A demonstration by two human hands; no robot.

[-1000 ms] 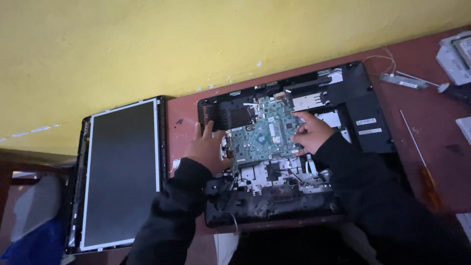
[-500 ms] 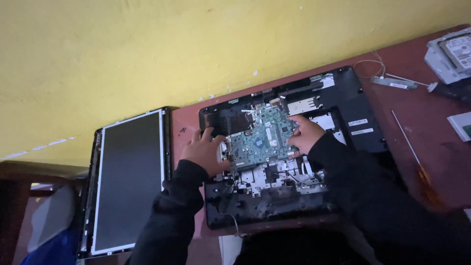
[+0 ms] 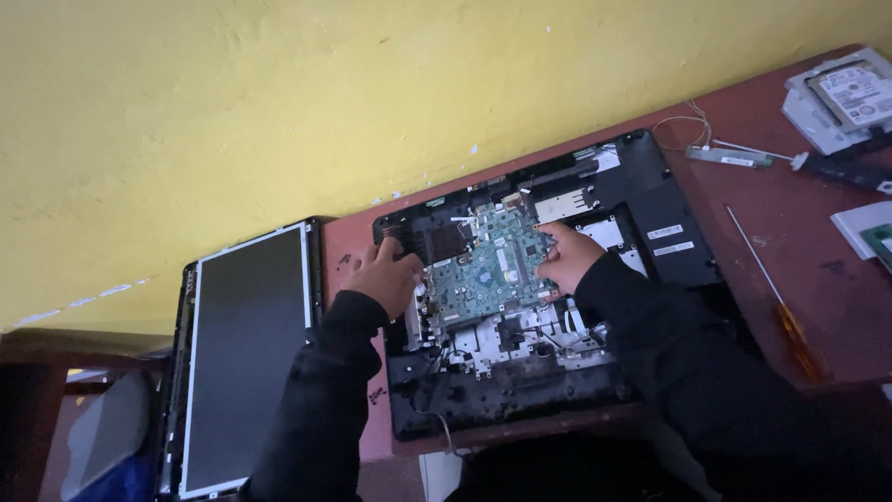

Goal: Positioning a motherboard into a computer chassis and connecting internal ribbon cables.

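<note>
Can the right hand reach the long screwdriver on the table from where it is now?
Probably yes. The right hand rests on the green circuit board, and the screwdriver lies on bare red table to its right; nothing visible stands between them.

We see a reddish-brown counter (image 3: 818,279) set against a yellow wall. Directly on it lie:

- an opened black laptop base (image 3: 650,200), near the middle;
- a detached screen panel (image 3: 246,358), just beside the base at the left edge, overhanging the counter;
- a long screwdriver (image 3: 771,293) with an amber handle, to the right of the base;
- a hard drive (image 3: 850,93) in a grey tray, at the far right corner;
- a small narrow circuit strip (image 3: 729,158) with thin wires, near the drive.
</note>
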